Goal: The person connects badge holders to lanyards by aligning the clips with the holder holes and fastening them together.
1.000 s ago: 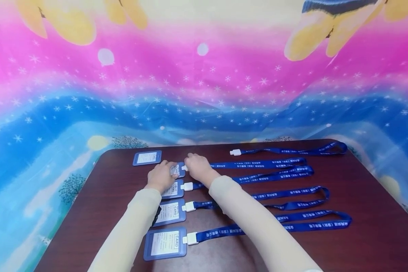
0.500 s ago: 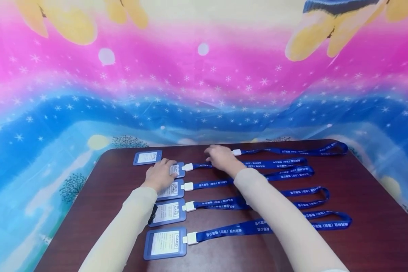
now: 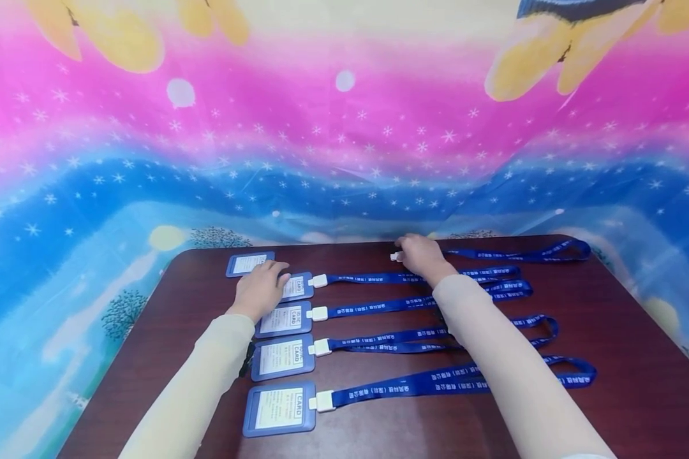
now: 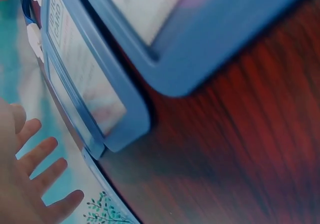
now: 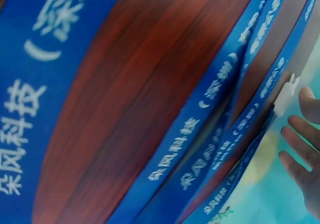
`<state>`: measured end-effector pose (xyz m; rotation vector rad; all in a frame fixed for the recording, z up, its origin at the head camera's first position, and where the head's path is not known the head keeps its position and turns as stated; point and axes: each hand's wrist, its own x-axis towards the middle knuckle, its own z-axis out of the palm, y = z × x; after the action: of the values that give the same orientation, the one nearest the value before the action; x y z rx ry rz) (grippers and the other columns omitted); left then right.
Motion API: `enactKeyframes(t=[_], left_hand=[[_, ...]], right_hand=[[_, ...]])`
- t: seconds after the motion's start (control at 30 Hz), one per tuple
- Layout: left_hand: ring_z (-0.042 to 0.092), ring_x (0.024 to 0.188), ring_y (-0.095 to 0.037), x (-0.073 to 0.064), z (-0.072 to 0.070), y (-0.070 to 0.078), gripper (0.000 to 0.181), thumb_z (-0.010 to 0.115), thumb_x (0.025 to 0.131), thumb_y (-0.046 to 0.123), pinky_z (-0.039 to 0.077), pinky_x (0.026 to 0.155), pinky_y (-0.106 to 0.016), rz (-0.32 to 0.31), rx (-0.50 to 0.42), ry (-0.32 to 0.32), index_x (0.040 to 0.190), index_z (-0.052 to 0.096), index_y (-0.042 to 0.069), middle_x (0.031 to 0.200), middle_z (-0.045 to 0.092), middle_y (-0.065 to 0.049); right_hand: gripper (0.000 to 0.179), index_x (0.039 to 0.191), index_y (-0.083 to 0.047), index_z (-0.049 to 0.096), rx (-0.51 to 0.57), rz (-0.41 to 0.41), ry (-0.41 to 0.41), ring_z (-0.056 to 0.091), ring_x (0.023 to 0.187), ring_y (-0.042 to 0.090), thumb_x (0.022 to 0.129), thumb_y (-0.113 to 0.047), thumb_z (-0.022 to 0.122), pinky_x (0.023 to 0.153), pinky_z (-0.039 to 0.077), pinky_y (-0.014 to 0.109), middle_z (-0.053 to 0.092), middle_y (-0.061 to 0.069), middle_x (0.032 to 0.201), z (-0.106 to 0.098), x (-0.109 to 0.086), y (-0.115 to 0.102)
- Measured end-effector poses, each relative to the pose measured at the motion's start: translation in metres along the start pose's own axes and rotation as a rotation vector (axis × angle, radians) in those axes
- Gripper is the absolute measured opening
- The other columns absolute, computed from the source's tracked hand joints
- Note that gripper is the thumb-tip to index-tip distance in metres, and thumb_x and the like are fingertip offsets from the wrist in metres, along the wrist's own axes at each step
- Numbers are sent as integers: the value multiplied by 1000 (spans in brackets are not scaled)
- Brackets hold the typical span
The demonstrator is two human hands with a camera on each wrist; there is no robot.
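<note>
My left hand (image 3: 259, 290) is over the far left of the table, fingers spread and holding nothing. It partly covers a loose blue badge holder (image 3: 245, 263) and the corner of the farthest holder with a lanyard, a blue badge holder (image 3: 298, 287). In the left wrist view the fingers (image 4: 47, 154) are apart. At the back, my right hand (image 3: 422, 256) is beside the white clip (image 3: 397, 257) of a separate blue lanyard (image 3: 528, 255). The right wrist view shows its fingers (image 5: 298, 139) and thumb loosely extended near that white clip (image 5: 286, 96), not closed round it.
Nearer me, more badge holders (image 3: 279, 408) lie in a column, each joined by a white clip (image 3: 324, 401) to a blue printed lanyard (image 3: 402, 387) stretching right. The dark wooden table (image 3: 166, 357) ends at the back against a colourful patterned backdrop (image 3: 344, 153).
My right hand has left the farthest joined badge's clip and moved right and back to the separate lanyard's clip. My left hand has lifted off that badge holder and shifted slightly left, towards the loose one.
</note>
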<state>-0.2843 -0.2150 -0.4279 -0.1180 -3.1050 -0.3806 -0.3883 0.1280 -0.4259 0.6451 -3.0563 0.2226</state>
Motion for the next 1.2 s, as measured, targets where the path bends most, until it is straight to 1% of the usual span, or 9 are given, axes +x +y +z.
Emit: enactKeyframes(t=[0.13, 0.23, 0.47, 0.67, 0.87, 0.93, 1.0, 1.13, 1.2], left_hand=[[41, 136, -38, -1, 0, -6, 44, 42, 107, 34, 36, 105, -60, -4, 16, 7, 145, 50, 13, 146, 47, -17], [42, 135, -38, -2, 0, -12, 44, 40, 108, 34, 38, 104, -60, -5, 35, 3, 144, 50, 13, 145, 47, -17], [43, 134, -39, 5, -5, -27, 43, 43, 107, 30, 37, 104, -61, -6, 73, 21, 144, 51, 10, 144, 49, -18], [43, 131, -44, 10, -15, -46, 42, 48, 105, 25, 39, 101, -62, -67, 114, 50, 141, 51, 3, 140, 49, -24], [41, 130, -47, 24, -19, -61, 45, 46, 105, 27, 40, 97, -65, -167, 31, 55, 142, 47, 1, 141, 44, -28], [39, 131, -48, 29, -18, -64, 47, 45, 105, 28, 39, 98, -66, -196, -1, 43, 144, 46, 2, 143, 41, -29], [36, 134, -49, 35, -14, -66, 48, 44, 106, 29, 37, 99, -68, -213, -25, 6, 147, 42, 3, 147, 36, -29], [29, 138, -50, 44, -6, -67, 52, 43, 106, 30, 34, 99, -70, -220, -46, -72, 152, 37, 6, 152, 28, -28], [27, 139, -50, 48, -1, -66, 54, 43, 105, 31, 34, 99, -71, -216, -43, -96, 153, 35, 7, 153, 26, -28]], right_hand=[[28, 120, -2, 69, -6, 12, -3, 62, 103, 32, 96, -14, 65, 86, 53, 48, 66, 14, 114, 5, -1, 6], [24, 116, -2, 71, 18, 17, 5, 62, 97, 30, 96, -13, 64, 85, 54, 48, 66, 14, 110, 10, -3, 7], [21, 113, -2, 72, 71, 58, 41, 62, 95, 30, 97, -11, 64, 87, 53, 49, 66, 15, 108, 15, -7, 12], [20, 113, -3, 72, 91, 95, 43, 62, 97, 29, 96, -12, 65, 86, 54, 48, 65, 14, 109, 14, -2, 4], [19, 110, -3, 72, 98, 128, 19, 62, 96, 28, 94, -14, 68, 84, 54, 47, 65, 13, 108, 10, 2, -1], [20, 110, -3, 72, 100, 133, 9, 63, 97, 28, 94, -15, 69, 85, 54, 47, 65, 13, 108, 9, 3, -2], [21, 110, -3, 72, 101, 142, 2, 63, 99, 28, 94, -15, 70, 86, 54, 47, 65, 12, 108, 8, 3, -2], [20, 108, -3, 72, 88, 142, -4, 64, 100, 28, 92, -15, 71, 86, 54, 47, 67, 12, 108, 7, 3, -1], [19, 107, -4, 73, 83, 149, -15, 64, 99, 27, 92, -15, 72, 85, 54, 47, 68, 11, 109, 7, 5, 0]])
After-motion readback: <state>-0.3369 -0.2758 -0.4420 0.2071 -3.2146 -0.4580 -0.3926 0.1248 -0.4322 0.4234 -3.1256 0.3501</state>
